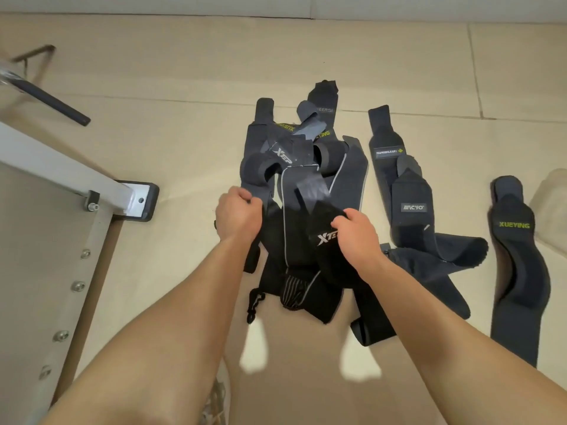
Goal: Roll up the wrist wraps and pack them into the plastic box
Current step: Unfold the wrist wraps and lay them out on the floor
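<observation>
A heap of black and grey wrist wraps [302, 167] lies on the beige floor in the middle of the view. My left hand [237, 216] grips the left edge of a black wrap in the heap. My right hand [356, 233] pinches a black wrap marked XTEP [322, 240] at its right side. More wraps lie flat to the right: one marked MANUEKLEAR [387, 142], one marked with a grey label [412, 210], and a long one marked XUEYING [515, 256]. A pale, translucent object, perhaps the plastic box [552, 204], shows at the right edge.
A white metal frame with bolts [70, 191] and a black foot [144, 200] stands at the left. A black bar handle [52, 101] reaches out at the upper left. Bare beige floor [184, 133] lies between the frame and the heap.
</observation>
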Demonstrator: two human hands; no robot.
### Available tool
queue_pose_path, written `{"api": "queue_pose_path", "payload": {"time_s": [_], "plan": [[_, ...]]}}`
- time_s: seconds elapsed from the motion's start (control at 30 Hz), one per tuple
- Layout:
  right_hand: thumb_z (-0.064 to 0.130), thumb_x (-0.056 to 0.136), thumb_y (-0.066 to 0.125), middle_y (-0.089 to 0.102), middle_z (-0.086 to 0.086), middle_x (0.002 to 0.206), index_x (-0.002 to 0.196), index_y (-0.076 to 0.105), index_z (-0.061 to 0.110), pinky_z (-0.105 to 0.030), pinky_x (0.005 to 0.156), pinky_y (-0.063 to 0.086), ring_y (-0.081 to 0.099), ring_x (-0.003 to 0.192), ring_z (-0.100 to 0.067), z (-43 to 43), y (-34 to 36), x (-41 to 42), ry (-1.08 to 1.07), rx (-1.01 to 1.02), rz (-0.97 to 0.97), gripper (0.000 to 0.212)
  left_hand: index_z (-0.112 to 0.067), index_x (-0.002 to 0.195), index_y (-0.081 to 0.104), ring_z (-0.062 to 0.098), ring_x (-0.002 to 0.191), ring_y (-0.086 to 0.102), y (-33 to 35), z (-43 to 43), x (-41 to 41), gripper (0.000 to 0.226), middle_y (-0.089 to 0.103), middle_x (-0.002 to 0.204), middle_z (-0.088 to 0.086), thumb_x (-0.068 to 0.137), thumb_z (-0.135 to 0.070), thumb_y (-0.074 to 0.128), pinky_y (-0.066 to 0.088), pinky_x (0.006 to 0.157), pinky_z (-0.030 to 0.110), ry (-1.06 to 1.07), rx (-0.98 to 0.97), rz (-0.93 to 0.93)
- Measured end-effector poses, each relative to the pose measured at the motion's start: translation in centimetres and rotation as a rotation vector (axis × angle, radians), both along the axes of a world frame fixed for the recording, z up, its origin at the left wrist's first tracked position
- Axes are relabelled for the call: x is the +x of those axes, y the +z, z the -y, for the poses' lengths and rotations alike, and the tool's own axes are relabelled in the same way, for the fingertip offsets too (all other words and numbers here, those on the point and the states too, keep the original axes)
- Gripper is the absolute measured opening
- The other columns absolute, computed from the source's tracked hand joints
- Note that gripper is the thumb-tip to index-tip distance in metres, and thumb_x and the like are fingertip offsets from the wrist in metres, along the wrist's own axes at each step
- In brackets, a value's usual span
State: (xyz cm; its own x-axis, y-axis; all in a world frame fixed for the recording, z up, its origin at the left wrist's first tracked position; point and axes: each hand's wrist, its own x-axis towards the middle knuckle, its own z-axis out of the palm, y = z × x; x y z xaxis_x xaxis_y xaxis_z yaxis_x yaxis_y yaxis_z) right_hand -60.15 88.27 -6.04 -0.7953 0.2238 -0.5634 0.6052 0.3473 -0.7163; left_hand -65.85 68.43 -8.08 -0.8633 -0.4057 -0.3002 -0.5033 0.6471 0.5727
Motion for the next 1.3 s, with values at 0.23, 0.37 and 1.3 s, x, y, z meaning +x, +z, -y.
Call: {"api": "queue_pose_path", "payload": {"time_s": [0.23, 0.37, 1.3], "plan": [[0.010, 0.098, 0.050, 0.068, -0.003, 0.084, 0.088, 0.064, 0.011, -0.031, 0.078, 0.047, 0.065, 0.081, -0.016, 2.0, 1.6, -4.3, 0.182, -0.230, 0.009, 0.017, -0.020, 0.149, 0.041, 0.032, 0.137, 0.041, 0.2, -0.7, -8.0, 0.068, 0.055, 0.141, 0.010, 0.094, -0.056, 0.060, 0.040, 0.110, 0.048, -0.020, 0.166, 0.090], [0.017, 0.101, 0.050, 0.070, -0.009, 0.103, 0.108, 0.066, 0.015, -0.041, 0.093, 0.049, 0.066, 0.100, -0.025, 2.3, -0.8, -5.0, 0.269, -0.039, 0.123, 0.017, -0.014, 0.126, 0.065, 0.025, 0.111, 0.066, -0.2, -0.1, -7.0, 0.062, 0.072, 0.117, 0.003, 0.076, -0.048, 0.082, 0.054, 0.092, 0.035, -0.069, 0.255, 0.140], [0.009, 0.082, 0.083, 0.074, -0.001, 0.114, 0.122, 0.065, 0.018, -0.038, 0.091, 0.058, 0.071, 0.108, -0.020, -0.2, 9.9, 2.5, -0.112, -0.532, -0.085, 0.045, -0.024, 0.123, 0.069, 0.020, 0.107, 0.073, 13.8, -0.7, 7.5, 0.046, 0.078, 0.111, 0.000, 0.098, -0.058, 0.053, 0.056, 0.094, 0.040, -0.092, 1.006, 0.261]]}}
